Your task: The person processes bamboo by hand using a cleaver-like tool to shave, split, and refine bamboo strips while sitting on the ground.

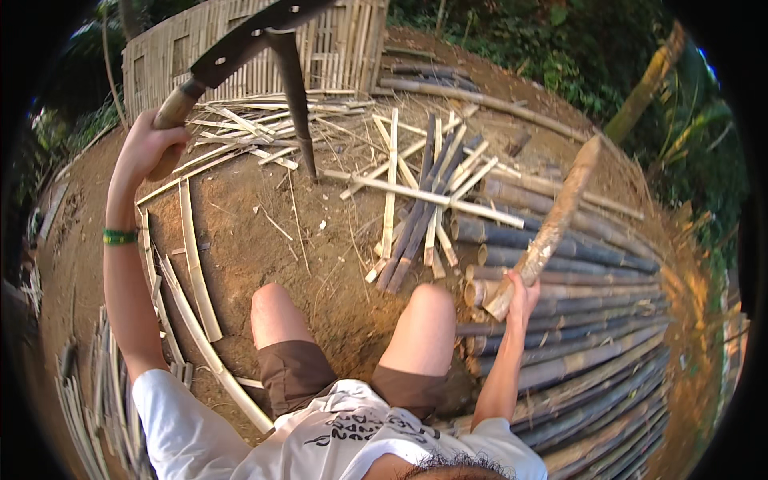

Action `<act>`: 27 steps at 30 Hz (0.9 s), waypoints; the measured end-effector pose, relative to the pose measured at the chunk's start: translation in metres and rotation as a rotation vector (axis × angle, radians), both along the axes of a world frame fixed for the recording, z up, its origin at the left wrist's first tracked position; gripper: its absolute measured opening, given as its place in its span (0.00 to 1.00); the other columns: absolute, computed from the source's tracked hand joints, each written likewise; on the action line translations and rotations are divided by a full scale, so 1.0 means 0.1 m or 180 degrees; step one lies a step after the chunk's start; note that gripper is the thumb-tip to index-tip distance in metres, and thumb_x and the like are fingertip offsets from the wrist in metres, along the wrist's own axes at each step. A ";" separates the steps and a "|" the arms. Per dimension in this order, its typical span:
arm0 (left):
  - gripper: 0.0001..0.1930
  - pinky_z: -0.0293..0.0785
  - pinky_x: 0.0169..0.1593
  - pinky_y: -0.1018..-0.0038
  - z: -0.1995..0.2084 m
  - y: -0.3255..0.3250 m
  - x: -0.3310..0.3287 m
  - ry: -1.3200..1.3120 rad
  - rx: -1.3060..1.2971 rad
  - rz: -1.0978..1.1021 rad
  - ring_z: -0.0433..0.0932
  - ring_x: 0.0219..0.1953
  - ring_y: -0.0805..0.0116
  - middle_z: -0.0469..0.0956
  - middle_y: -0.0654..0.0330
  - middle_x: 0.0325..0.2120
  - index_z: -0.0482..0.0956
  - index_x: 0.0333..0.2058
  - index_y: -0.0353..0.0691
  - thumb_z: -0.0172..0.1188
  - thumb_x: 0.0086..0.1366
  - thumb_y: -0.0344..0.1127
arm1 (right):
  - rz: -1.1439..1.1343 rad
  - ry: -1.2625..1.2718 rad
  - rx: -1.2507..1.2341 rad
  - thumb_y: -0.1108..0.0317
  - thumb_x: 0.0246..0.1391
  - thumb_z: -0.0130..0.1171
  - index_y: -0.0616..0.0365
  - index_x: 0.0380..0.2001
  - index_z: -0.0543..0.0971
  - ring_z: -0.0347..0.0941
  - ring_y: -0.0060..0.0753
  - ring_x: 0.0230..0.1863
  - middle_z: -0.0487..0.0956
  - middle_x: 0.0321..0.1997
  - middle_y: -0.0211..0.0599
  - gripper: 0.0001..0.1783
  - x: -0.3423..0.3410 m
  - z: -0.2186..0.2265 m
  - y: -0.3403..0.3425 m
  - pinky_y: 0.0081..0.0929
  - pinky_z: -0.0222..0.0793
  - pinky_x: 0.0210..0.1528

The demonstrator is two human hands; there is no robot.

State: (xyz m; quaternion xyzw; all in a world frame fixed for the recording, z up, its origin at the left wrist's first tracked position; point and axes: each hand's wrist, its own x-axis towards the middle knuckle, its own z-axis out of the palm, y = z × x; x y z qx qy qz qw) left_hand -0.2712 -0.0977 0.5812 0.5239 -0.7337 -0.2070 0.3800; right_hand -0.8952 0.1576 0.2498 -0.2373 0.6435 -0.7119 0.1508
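The left hand (pixel 154 146) is closed round the handle (pixel 177 106) of a machete (pixel 238 50), raised at the upper left of the frame. The right hand (pixel 522 299) grips the lower end of a stick (pixel 552 228), slanting up at the right. Strips (pixel 390 196) lie crossed near upper centre; poles (pixel 576 360) fill the lower right.

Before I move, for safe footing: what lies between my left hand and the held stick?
In the head view, between left hand and stick: an upright dark piece and crossed strips.
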 end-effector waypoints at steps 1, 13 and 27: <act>0.08 0.71 0.28 0.76 0.05 -0.06 0.03 0.0041 0.0002 -0.0072 0.75 0.21 0.75 0.77 0.63 0.20 0.76 0.29 0.34 0.67 0.56 0.30 | 0.0244 0.0234 -0.0333 0.74 0.45 0.71 0.68 0.57 0.74 0.77 0.33 0.46 0.81 0.46 0.41 0.33 0.11 0.36 -0.06 0.28 0.72 0.49; 0.11 0.75 0.30 0.74 0.37 -0.43 -0.17 -0.0285 -0.0148 0.0022 0.78 0.22 0.73 0.79 0.60 0.20 0.79 0.29 0.32 0.68 0.52 0.34 | 0.0820 0.3077 -0.1407 0.68 0.50 0.68 0.64 0.59 0.68 0.78 0.35 0.44 0.81 0.46 0.42 0.33 1.64 2.99 -0.85 0.37 0.75 0.50; 0.11 0.71 0.27 0.71 0.08 -0.26 -0.61 -0.0669 -0.0119 0.0205 0.74 0.20 0.72 0.76 0.61 0.18 0.78 0.31 0.32 0.67 0.51 0.31 | 0.1419 0.2265 -0.1969 0.73 0.49 0.66 0.65 0.57 0.68 0.77 0.35 0.41 0.79 0.44 0.45 0.32 1.84 3.44 -0.68 0.33 0.75 0.46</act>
